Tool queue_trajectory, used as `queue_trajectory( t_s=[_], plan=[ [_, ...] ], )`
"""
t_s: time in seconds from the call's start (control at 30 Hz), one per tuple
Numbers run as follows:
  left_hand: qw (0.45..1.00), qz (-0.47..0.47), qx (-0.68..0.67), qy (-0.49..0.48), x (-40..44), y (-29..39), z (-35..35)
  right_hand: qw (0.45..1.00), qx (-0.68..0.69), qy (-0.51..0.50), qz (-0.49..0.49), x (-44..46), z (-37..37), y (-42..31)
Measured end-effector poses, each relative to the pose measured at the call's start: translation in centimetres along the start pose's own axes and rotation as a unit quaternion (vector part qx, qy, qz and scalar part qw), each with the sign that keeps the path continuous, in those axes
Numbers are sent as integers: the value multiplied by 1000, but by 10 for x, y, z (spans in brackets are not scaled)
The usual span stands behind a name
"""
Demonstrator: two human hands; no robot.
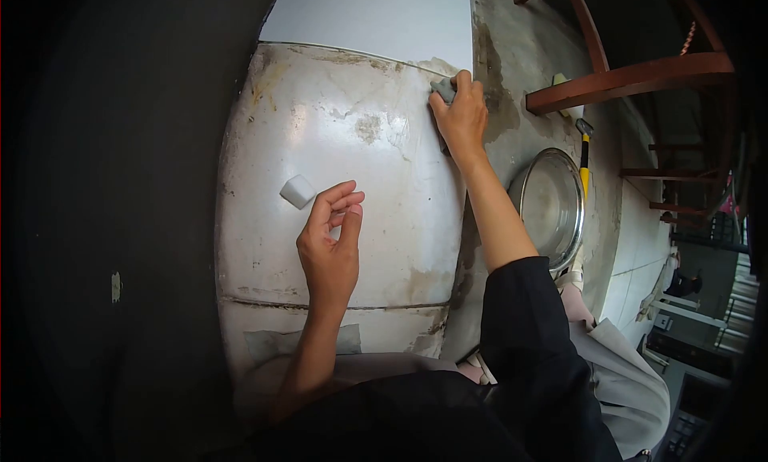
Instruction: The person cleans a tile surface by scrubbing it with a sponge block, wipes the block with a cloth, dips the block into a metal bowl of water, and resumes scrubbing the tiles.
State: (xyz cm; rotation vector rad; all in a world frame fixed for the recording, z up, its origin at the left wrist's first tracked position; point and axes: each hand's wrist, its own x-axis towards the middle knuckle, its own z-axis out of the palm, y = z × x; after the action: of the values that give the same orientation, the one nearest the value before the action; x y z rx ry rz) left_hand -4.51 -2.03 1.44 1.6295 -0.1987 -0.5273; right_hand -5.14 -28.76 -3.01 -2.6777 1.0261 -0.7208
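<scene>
Grey-green and crumpled, a wad (442,88) is partly hidden by the right hand (464,114), whose grip is clamped on it near the top right corner of the stained tile (360,162). It pokes out left of the fingertips; its material and long axis cannot be told. The left hand (330,242), thumb and fingers apart, is just beside a white block (298,192) sitting askew.

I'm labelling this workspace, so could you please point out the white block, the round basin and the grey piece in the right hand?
White block (298,192): head view, middle of its surface.
Round basin (582,212): head view, on its right rim.
Grey piece (441,88): head view, its exposed part.
</scene>
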Motion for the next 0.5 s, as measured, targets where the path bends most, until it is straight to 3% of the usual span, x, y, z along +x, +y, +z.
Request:
queue_trajectory(
  t_s=[0.07, 0.23, 0.37, 0.5],
  plan=[
    [1000, 4, -5, 2, 2, 3, 1, 1000, -5, -19, 21, 7, -3, -3],
    [1000, 1, -9, 7, 4, 3, 0, 994, 66, -82, -35, -102, -55, -18],
    [1000, -6, -6, 2, 1, -6, 1, 995, 62, -57, -60, -70, -35, -9],
    [1000, -3, -10, -5, 0, -2, 4, 999, 38, -19, -16, -4, -1, -7]
  ],
)
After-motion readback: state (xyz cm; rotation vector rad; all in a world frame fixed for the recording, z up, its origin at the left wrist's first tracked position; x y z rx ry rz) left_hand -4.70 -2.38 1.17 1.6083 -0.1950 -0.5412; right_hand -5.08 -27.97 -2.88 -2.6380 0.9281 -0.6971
